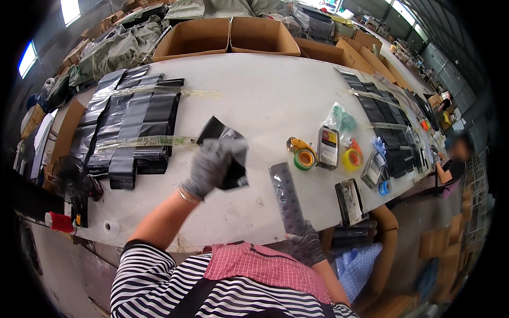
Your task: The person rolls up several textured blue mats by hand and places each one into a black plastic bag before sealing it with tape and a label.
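My left hand (208, 170), in a grey knit glove, is closed on a crumpled black plastic bag (237, 164) held over the middle of the table; the hand is slightly blurred. My right hand (306, 245), also gloved, grips the near end of a long dark strip with a row of round shapes (286, 194), apparently in shiny plastic. The strip slants away from me across the white table (249, 95). Left of my left hand lies a pile of folded black plastic bags (135, 119) with clear tape across it.
A small black fan (70, 176) and red thread spool (59, 222) stand at the left edge. Tape rolls (304, 159) and a box (328, 147) lie right of centre. Another bag pile (384, 119) is farther right, near a co-worker (450, 172). Cardboard boxes (265, 36) line the far edge.
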`<act>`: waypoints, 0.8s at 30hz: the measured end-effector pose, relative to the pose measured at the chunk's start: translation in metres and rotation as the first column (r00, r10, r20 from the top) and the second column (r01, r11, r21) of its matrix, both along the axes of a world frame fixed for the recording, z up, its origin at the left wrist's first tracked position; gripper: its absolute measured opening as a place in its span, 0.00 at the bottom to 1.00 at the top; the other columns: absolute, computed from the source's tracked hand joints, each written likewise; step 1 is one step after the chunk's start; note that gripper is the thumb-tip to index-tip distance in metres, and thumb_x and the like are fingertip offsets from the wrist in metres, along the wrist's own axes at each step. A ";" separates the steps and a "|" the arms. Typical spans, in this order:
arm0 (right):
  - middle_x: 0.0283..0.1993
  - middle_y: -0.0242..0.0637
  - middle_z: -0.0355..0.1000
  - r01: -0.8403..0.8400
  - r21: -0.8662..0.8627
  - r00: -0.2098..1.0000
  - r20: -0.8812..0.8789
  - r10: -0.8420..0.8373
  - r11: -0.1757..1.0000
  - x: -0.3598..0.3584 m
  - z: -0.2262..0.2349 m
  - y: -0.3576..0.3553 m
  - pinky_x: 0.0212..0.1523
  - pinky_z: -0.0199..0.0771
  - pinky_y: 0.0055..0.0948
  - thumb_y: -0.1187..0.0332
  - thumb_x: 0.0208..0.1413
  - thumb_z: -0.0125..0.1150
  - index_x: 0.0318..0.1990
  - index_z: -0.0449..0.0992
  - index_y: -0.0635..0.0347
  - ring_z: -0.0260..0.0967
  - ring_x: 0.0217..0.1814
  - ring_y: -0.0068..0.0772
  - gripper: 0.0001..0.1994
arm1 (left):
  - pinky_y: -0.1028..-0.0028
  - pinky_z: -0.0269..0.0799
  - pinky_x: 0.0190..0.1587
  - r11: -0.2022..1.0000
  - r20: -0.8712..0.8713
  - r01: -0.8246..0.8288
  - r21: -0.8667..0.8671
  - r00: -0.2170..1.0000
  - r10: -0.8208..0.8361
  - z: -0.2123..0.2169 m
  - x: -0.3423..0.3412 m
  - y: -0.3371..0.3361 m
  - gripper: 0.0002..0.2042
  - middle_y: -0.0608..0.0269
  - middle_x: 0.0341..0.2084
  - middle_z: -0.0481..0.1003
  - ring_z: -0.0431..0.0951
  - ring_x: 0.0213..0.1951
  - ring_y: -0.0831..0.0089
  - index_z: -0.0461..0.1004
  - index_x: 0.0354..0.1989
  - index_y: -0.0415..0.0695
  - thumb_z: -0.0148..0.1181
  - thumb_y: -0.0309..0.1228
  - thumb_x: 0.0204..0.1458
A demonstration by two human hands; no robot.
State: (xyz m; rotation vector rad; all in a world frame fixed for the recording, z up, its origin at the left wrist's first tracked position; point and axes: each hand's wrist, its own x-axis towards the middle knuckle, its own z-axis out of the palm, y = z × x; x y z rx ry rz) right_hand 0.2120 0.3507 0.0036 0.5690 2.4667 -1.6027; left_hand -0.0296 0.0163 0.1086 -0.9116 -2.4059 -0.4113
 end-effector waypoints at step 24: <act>0.49 0.55 0.75 -0.457 0.484 0.868 0.063 0.492 0.746 0.022 -0.023 -0.002 0.50 0.75 0.46 0.48 0.42 0.72 0.70 0.58 0.59 0.75 0.48 0.55 0.48 | 0.72 0.75 0.34 0.913 0.930 -0.177 0.367 0.085 -0.358 -0.217 0.005 0.039 0.07 0.68 0.31 0.79 0.75 0.32 0.77 0.79 0.41 0.40 0.62 0.24 0.55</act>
